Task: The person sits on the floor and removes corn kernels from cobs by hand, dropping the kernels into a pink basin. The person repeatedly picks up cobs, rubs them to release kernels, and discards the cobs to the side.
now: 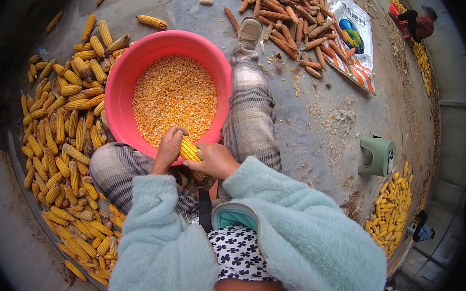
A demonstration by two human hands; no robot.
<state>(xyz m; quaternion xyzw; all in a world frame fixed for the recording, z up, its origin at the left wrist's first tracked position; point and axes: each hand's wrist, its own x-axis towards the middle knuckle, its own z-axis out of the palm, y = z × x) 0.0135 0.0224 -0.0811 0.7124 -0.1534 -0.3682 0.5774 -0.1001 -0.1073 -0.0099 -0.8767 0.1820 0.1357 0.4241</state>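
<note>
Both my hands grip one ear of yellow corn (189,149) over the near rim of a pink plastic basin (119,101). My left hand (170,146) closes on the ear's far end, thumb and fingers on its kernels. Around the near end wraps my right hand (214,160). Kernels still cover the part of the ear that shows between the hands. Loose corn kernels (175,94) lie deep in the basin, which stands between my legs. Parts of the ear are hidden beneath my fingers.
Whole corn ears (59,159) are heaped on my left. Bare cobs (288,10) pile up at the far right, partly on a printed woven sack (353,33). A green plastic stool (377,155) stands right, near another corn heap (390,211). A person (422,26) sits far right.
</note>
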